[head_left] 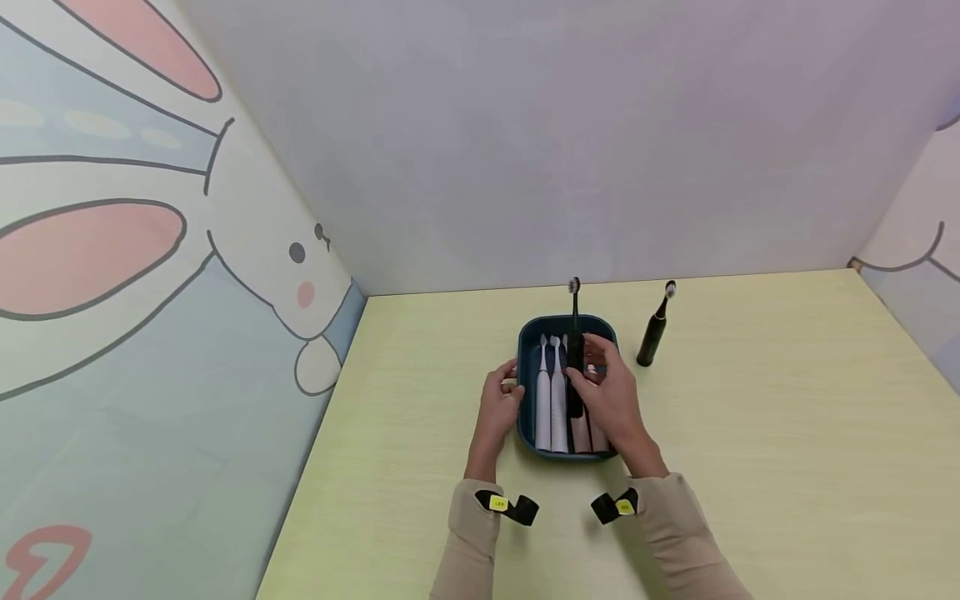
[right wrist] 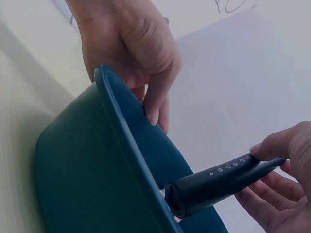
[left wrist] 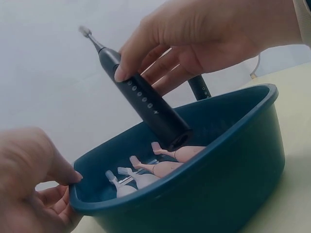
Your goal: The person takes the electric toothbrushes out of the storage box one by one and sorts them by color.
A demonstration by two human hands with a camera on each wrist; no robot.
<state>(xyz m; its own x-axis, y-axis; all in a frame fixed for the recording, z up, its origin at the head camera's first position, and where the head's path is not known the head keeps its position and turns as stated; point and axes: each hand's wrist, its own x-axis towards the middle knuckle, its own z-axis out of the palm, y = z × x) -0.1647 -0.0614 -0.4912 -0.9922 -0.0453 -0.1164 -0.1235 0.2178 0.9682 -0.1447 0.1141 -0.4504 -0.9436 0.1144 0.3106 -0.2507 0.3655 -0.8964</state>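
My right hand (head_left: 613,398) holds a black electric toothbrush (left wrist: 141,99) by its handle, thumb along the button side. The brush head points up and away, and the handle's base hangs over a dark teal plastic bin (left wrist: 238,170). At the bin's left side, my left hand (head_left: 498,408) pinches the rim, its thumb on the inner side and fingers outside. Inside lie two white electric toothbrushes (head_left: 543,408) and two pink electric toothbrushes (left wrist: 167,167), side by side with their heads toward the far end.
Another black electric toothbrush (head_left: 652,337) stands upright on the pale yellow table (head_left: 750,417), right of the bin. Behind the table rises a plain pale wall (head_left: 570,167). A wall with a rabbit drawing (head_left: 255,242) borders the left side.
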